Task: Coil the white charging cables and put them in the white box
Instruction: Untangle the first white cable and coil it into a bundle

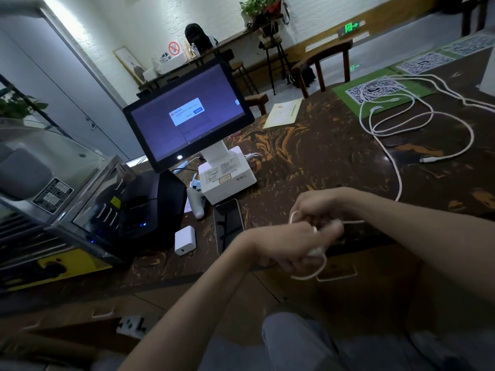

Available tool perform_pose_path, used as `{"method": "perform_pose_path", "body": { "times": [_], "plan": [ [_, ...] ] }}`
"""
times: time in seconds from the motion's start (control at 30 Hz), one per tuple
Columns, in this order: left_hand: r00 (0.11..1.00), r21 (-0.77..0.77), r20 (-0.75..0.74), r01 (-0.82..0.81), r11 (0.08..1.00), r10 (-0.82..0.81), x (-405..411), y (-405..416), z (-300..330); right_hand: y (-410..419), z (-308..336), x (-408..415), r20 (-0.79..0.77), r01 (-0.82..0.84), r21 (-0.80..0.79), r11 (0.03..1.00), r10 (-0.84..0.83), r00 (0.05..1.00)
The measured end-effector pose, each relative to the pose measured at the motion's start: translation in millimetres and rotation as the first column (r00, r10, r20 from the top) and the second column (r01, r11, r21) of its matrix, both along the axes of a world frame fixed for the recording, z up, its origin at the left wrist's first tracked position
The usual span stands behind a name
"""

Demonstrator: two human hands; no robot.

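Note:
My left hand [284, 247] and my right hand [318, 207] meet above the near edge of the dark marbled counter [308, 162]. Both grip one white charging cable [310, 274]; a loop of it hangs below my left hand and a small loop sticks out by my right hand. The same cable seems to run up the counter to the right. More white cables [417, 121] lie loose and tangled at the far right, partly over a green mat [385, 89]. A white edge at the far right [488, 76] may be the box; I cannot tell.
A touchscreen terminal [187, 113] on a white base [227, 175] stands left of centre. Near it lie a white charger brick [185, 240], a dark phone [229, 223] and a white scanner [197, 202]. A glass display case [53, 170] fills the left side.

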State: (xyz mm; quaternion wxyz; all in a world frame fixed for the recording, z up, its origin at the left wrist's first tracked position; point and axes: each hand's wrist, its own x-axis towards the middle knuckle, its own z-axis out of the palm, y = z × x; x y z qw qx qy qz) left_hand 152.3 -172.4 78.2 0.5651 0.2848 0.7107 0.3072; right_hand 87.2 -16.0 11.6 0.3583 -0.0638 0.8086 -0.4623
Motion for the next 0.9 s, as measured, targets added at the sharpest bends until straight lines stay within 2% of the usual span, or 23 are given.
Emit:
{"method": "perform_pose_path", "body": {
  "times": [0.07, 0.13, 0.2, 0.27, 0.3, 0.33, 0.37, 0.43, 0.5, 0.53, 0.6, 0.63, 0.73, 0.8, 0.87, 0.9],
  "plan": [
    [0.971, -0.150, -0.231, 0.033, 0.988, -0.068, 5.7, 1.5, -12.5, -0.8, 5.9, -5.4, -0.026, 0.088, 0.051, 0.995, -0.087, 0.996],
    [0.898, -0.200, -0.423, 0.037, 0.979, -0.121, 5.9, -0.8, -24.9, -2.2, 15.5, -7.2, -0.067, 0.166, 0.031, 0.986, -0.164, 0.984],
    [0.830, -0.154, -0.554, -0.021, 0.988, -0.069, 2.0, -0.9, -33.4, -3.7, 26.3, -8.1, -0.105, 0.240, -0.016, 0.971, -0.240, 0.965],
    [0.711, -0.084, -0.703, -0.097, 0.992, 0.010, -2.4, -4.0, -41.6, -4.9, 38.9, -6.4, -0.147, 0.283, -0.063, 0.957, -0.289, 0.946],
    [0.672, -0.035, -0.738, -0.134, 0.990, 0.065, -3.7, -6.8, -45.6, -5.2, 45.3, -4.0, -0.174, 0.288, -0.084, 0.954, -0.299, 0.938],
    [0.668, 0.027, -0.730, -0.177, 0.984, 0.141, -7.6, -10.4, -50.0, -4.2, 50.3, -0.3, -0.197, 0.290, -0.105, 0.951, -0.306, 0.931],
    [0.700, 0.092, -0.672, -0.245, 0.965, 0.242, -11.7, -17.5, -52.6, -2.7, 54.2, 3.8, -0.217, 0.287, -0.124, 0.950, -0.308, 0.926],
    [0.746, 0.193, -0.458, -0.446, 0.874, 0.482, -21.5, -22.6, -52.0, 0.0, 57.4, 15.5, -0.247, 0.275, -0.156, 0.949, -0.307, 0.919],
    [0.694, 0.236, -0.191, -0.654, 0.719, 0.694, -29.4, -20.7, -51.1, -0.4, 54.8, 30.1, -0.280, 0.237, -0.193, 0.952, -0.285, 0.917],
    [0.661, 0.273, -0.069, -0.708, 0.651, 0.747, -31.5, -20.5, -50.8, -2.0, 51.9, 37.5, -0.312, 0.205, -0.220, 0.954, -0.268, 0.911],
    [0.664, 0.435, 0.184, -0.716, 0.545, 0.725, -29.6, -24.9, -60.5, -7.4, 44.5, 50.9, -0.385, 0.166, -0.272, 0.948, -0.265, 0.884],
    [0.626, 0.461, 0.315, -0.758, 0.461, 0.714, -27.7, -25.5, -64.5, -10.4, 39.9, 56.1, -0.401, 0.170, -0.301, 0.938, -0.286, 0.870],
    [0.390, 0.405, 0.599, -0.901, 0.156, 0.699, -28.2, -19.1, -70.5, -15.8, 23.9, 68.6, -0.384, 0.175, -0.406, 0.897, -0.341, 0.858],
    [0.254, 0.345, 0.745, -0.938, -0.032, 0.616, -28.0, -12.3, -68.7, -16.9, 10.6, 75.6, -0.352, 0.096, -0.424, 0.901, -0.261, 0.899],
    [0.175, 0.284, 0.855, -0.946, -0.159, 0.488, -30.3, -7.9, -62.5, -17.3, -6.0, 81.8, -0.330, -0.009, -0.405, 0.914, -0.137, 0.934],
    [0.159, 0.262, 0.885, -0.947, -0.186, 0.438, -30.2, -7.1, -59.8, -17.5, -14.6, 84.3, -0.323, -0.037, -0.391, 0.920, -0.100, 0.941]
  ]
}}
